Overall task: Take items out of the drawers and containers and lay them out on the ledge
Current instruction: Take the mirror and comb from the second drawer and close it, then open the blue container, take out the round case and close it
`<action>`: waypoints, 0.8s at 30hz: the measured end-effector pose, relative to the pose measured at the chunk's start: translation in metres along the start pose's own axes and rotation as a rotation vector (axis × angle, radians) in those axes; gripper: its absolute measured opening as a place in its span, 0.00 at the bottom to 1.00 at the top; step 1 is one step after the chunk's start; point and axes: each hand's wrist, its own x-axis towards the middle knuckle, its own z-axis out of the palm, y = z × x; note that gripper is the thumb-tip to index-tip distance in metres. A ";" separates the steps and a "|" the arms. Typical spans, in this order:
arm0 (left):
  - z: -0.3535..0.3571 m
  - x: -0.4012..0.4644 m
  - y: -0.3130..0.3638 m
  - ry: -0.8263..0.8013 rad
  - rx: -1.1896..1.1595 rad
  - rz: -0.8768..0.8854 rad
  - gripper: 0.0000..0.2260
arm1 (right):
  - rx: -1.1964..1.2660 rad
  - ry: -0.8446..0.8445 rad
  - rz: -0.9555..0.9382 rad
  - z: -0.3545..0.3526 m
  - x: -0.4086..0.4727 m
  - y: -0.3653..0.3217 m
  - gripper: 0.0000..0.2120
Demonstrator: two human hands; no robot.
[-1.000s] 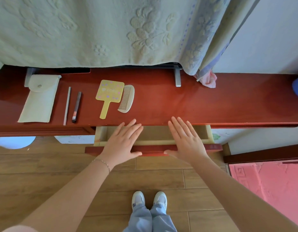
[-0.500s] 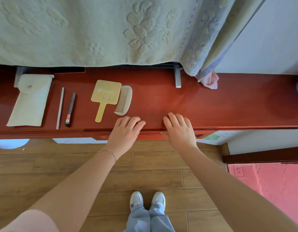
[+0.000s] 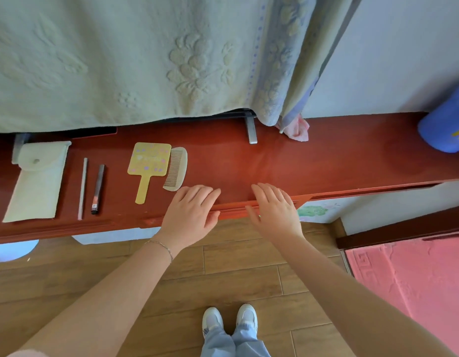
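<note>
Glossy red lacquered wood ledge (image 3: 326, 161); matt wood-grain floor (image 3: 223, 274); embossed terry-cloth towel (image 3: 146, 60); matt fabric pouch (image 3: 36, 181).

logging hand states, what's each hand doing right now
Left hand: open, fingers resting on the ledge edge, holding nothing.
Right hand: open, same, holding nothing.

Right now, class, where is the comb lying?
In the head view the comb lies on the red ledge, left of centre, beside the yellow hand mirror and just beyond the left hand.
</note>
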 end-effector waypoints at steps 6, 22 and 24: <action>-0.036 0.049 0.050 0.011 -0.118 0.107 0.19 | -0.013 -0.005 0.261 -0.055 -0.063 0.063 0.26; -0.044 0.141 0.219 -0.048 -0.297 0.350 0.27 | -0.089 0.143 0.725 -0.143 -0.213 0.202 0.23; -0.044 0.157 0.233 -0.050 -0.285 0.371 0.28 | -0.137 0.126 0.711 -0.147 -0.217 0.223 0.24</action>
